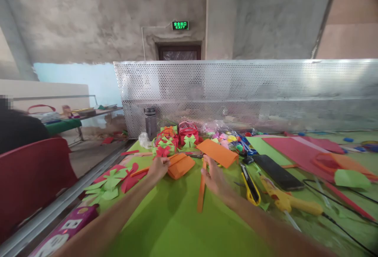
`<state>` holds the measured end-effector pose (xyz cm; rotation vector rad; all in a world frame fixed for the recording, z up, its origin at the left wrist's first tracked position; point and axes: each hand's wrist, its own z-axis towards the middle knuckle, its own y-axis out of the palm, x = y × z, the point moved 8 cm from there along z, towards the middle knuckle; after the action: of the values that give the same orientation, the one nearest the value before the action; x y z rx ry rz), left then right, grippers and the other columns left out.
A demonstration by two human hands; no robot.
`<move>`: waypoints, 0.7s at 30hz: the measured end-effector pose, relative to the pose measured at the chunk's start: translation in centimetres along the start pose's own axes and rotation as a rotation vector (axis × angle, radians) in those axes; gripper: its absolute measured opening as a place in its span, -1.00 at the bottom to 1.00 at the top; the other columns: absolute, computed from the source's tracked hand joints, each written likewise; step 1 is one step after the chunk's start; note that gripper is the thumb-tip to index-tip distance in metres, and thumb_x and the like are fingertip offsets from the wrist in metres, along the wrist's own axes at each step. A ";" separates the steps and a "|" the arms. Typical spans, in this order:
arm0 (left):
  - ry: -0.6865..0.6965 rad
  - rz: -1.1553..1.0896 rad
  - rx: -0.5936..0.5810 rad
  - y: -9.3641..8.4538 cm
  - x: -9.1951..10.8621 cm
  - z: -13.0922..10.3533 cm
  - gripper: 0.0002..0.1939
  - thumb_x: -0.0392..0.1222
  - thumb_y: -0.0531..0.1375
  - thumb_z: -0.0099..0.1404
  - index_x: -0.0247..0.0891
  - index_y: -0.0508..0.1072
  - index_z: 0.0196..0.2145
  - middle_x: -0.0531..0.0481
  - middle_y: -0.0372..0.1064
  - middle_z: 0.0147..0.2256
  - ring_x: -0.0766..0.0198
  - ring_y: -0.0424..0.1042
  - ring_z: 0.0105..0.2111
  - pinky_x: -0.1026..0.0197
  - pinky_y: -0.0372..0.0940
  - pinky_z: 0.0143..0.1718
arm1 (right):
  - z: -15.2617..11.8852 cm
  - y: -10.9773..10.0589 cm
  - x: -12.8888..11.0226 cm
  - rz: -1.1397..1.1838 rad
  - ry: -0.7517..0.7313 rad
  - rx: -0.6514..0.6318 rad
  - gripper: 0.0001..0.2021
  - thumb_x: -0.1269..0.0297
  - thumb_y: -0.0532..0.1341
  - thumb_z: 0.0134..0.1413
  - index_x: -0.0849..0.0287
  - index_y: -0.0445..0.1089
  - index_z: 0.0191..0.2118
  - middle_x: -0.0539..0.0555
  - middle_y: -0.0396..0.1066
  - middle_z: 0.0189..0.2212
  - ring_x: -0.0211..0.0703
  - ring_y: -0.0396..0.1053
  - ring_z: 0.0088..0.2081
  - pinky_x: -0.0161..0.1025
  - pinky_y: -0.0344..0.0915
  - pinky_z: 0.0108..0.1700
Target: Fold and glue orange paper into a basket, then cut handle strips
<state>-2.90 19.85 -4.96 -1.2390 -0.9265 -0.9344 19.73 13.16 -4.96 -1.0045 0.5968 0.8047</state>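
Observation:
My left hand [158, 167] is closed in a pinch beside a folded orange paper piece [182, 166]. A thin orange paper strip [139, 172] shows on both sides of its fingers. My right hand [215, 174] grips the upper end of another orange paper strip [201, 194], which hangs down toward me over the green tabletop [171, 221]. Just beyond the right fingers lies an orange paper sheet [220, 152]. Scissors [195, 154], partly covered, lie between the hands. Red and green paper flowers [110, 182] sit left of my left forearm.
A yellow utility knife [251, 184], black phone [277, 172] and corded yellow glue gun [288, 202] lie at right. Decorated red paper baskets [189, 135] and a grey bottle [150, 123] stand behind. A perforated metal panel [236, 91] closes the back; a red chair [38, 182] stands left.

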 end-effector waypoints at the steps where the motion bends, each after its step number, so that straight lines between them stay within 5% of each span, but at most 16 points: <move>1: 0.025 0.044 -0.019 0.1 0.4 -0.2 -0.68 -0.13 0.13 0.30 -0.28 0.32 -0.02 -0.10 0.31 -0.03 0.13 0.38 -0.13 0.00 0.34 -0.16 | 0.1 0.0 0.0 0.014 -0.009 -0.003 -0.54 0.42 0.05 -0.02 0.15 0.15 0.07 0.25 0.26 0.07 0.11 0.18 0.13 0.08 0.03 0.14; 6: 0.202 0.191 -0.052 -0.8 3.8 -2.7 -0.70 -0.09 0.13 0.30 -0.29 0.38 -0.08 -0.04 0.33 -0.06 0.06 0.38 -0.14 0.02 0.34 -0.15 | 0.3 -0.4 -0.5 0.119 -0.054 -0.035 -0.56 0.29 0.11 0.01 0.12 0.17 0.07 0.24 0.30 0.03 0.08 0.23 0.08 -0.01 0.11 0.10; 12: 0.413 0.183 0.077 -2.6 7.7 -7.2 -0.88 -0.15 0.19 0.17 -0.14 0.54 -0.39 0.06 0.48 -0.43 0.08 0.40 -0.32 0.24 0.20 -0.28 | 0.1 -0.1 -1.2 0.301 -0.039 -0.106 -0.49 0.09 0.23 -0.06 0.20 0.22 0.02 0.29 0.37 -0.07 0.12 0.32 -0.03 -0.04 0.24 -0.04; 21: 0.579 0.202 0.059 -2.4 8.7 -10.6 -0.84 -0.17 0.17 0.17 -0.05 0.56 -0.34 0.00 0.52 -0.29 0.12 0.44 -0.30 0.23 0.20 -0.21 | -0.6 0.8 -3.3 0.586 0.089 -0.269 -0.42 0.07 0.35 -0.27 0.18 0.29 -0.06 0.13 0.44 -0.20 -0.02 0.40 -0.16 -0.11 0.32 -0.15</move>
<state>-1.45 8.54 2.99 -0.9133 -0.3601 -1.0173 17.17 11.86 -3.08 -1.1280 0.8956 1.3896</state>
